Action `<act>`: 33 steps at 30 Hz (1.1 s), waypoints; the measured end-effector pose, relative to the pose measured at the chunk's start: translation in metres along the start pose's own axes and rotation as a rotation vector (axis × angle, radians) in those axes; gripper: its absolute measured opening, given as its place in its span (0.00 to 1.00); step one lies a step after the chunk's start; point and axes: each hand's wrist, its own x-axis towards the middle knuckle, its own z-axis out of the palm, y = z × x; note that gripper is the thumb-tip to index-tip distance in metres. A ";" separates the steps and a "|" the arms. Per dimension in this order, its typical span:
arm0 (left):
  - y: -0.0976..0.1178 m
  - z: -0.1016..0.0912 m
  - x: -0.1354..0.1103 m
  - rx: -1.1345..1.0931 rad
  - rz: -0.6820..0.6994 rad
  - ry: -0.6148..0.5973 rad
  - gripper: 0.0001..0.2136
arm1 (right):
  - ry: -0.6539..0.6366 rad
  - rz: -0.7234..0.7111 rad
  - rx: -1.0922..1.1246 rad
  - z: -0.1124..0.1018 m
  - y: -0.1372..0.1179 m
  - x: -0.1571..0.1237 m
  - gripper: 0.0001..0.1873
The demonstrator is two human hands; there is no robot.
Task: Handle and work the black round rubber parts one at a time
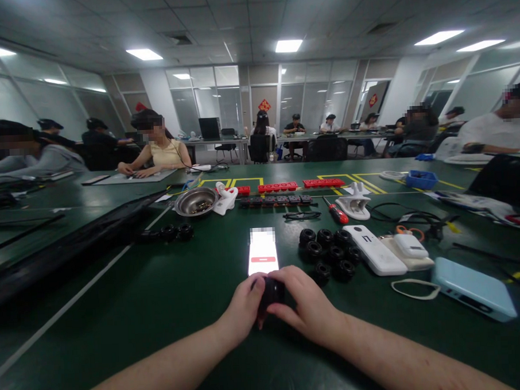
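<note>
My left hand (243, 308) and my right hand (303, 305) meet low in the middle of the view, both closed around one small black round part (273, 291). Just beyond them a lit phone (262, 251) lies flat on the green table (161, 291). To the right of the phone sits a cluster of several black round parts (329, 249) like the one I hold. A few more black parts (175, 232) lie to the left.
A metal bowl (195, 201), red strips (277, 187), a red-handled screwdriver (336, 212), white devices (374, 248), a light blue box (473, 287) and cables (416, 217) lie on the table. Other people sit at tables on the left, right and far back.
</note>
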 end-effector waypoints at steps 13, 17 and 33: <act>0.003 0.000 0.002 -0.127 -0.068 0.059 0.28 | 0.021 -0.018 -0.112 0.003 0.004 -0.001 0.17; 0.000 0.000 0.003 -0.204 -0.053 0.098 0.25 | 0.065 -0.149 -0.149 0.002 0.002 0.000 0.25; 0.000 0.001 0.002 -0.198 -0.042 0.119 0.21 | 0.108 -0.086 -0.194 0.003 0.003 -0.001 0.29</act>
